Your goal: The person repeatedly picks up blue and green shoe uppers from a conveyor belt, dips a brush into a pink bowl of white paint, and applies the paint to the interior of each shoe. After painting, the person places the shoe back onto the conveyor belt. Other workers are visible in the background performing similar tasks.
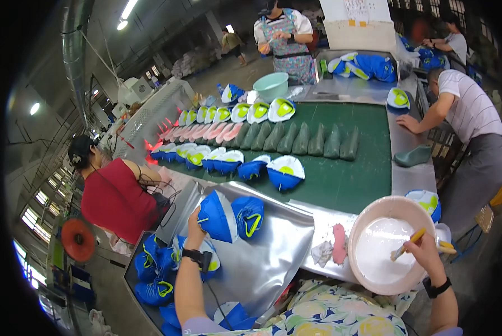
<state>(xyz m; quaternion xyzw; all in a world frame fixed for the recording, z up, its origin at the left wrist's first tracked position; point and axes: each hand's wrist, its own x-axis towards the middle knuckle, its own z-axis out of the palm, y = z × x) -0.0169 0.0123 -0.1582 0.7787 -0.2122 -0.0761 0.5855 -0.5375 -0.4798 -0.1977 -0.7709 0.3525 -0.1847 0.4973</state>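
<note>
My left hand (194,228) grips a blue shoe upper (217,217) by its edge, above the metal tray at the left. Touching or just beside it is another blue upper (247,217) with a yellow-green collar. Over the pink basin (358,246) at the right, my right hand (425,252) is closed round the yellow handle of a brush (412,242). The bristles point down toward the white liquid (382,255) in the basin. More blue uppers (156,263) lie piled on the tray beside my left forearm.
A green conveyor belt (352,182) carries rows of uppers, pink insoles and dark green shoe lasts (303,140). A pink insole (339,243) and a crumpled rag (322,253) lie left of the basin. Co-workers stand or sit around: one in red (116,190), one leaning at the right (469,106).
</note>
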